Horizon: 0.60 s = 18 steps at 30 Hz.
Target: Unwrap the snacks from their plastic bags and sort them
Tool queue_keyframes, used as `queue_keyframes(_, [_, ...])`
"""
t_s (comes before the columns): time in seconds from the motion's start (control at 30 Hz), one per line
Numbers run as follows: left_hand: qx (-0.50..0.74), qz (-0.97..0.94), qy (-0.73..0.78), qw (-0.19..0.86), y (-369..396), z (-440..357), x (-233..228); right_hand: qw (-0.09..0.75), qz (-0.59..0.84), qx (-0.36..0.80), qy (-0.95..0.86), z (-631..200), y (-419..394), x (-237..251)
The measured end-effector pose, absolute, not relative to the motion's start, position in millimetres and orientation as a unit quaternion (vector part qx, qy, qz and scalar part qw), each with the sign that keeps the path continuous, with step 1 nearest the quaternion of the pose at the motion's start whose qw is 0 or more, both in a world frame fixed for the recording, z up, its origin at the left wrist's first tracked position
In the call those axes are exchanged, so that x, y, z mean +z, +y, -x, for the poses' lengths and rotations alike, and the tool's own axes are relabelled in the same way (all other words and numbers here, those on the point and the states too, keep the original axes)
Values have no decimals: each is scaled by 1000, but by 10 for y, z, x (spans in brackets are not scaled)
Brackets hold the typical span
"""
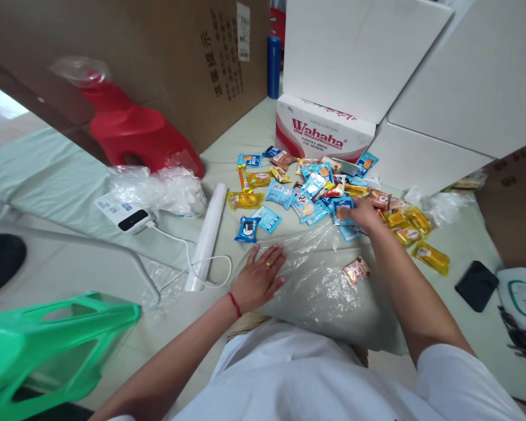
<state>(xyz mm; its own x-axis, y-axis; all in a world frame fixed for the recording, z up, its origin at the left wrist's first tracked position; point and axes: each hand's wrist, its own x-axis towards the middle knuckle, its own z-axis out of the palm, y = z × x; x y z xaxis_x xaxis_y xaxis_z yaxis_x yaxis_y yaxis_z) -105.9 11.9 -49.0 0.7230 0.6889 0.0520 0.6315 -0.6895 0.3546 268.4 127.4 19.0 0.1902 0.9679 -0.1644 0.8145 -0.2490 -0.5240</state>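
My left hand (259, 279) lies flat, fingers stretched out, at the left edge of a clear plastic bag (309, 292). The bag is spread over the green cloth in front of me. My right hand (363, 215) reaches into a pile of wrapped snacks, its fingers closed on a blue snack packet (342, 209); the fingertips are partly hidden. Around it are light-blue packets (280, 193), yellow-wrapped cakes (430, 257) and brown packets (380, 199). A dark-blue packet (246, 229) lies at the pile's near left. One pink-and-white packet (356, 271) rests on the bag.
Behind the pile stands a Wahaha water carton (324, 131). To the left are a red jug (135, 128), a white roll (208, 240), a white device (134, 221) with a cable, and a green plastic frame (61, 345). A black wallet-like object (477, 285) lies right.
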Motion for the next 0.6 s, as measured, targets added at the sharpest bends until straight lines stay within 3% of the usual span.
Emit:
queue_keyframes(0.07, [84,-916,359,157,98,1039,-472,240,746,271,-559,-2845,1141,222])
queue_keyframes(0.1, [82,-915,361,158,94,1032,-464,238,749,272,-555,-2892,1073,220])
queue_keyframes(0.27, [79,-910,373,161,156,992,-446,6,793,126,-596,-2736,845,49])
queue_keyframes(0.33, [71,-910,373,168,238,980,-439,-33,795,66,-602,-2597,802,-18])
queue_keyframes(0.47, [55,-914,351,196,430,982,-417,-31,798,31,-601,-2426,746,-43])
queue_keyframes(0.6, [59,-910,354,207,495,974,-392,0,840,111,-532,-2499,777,-50])
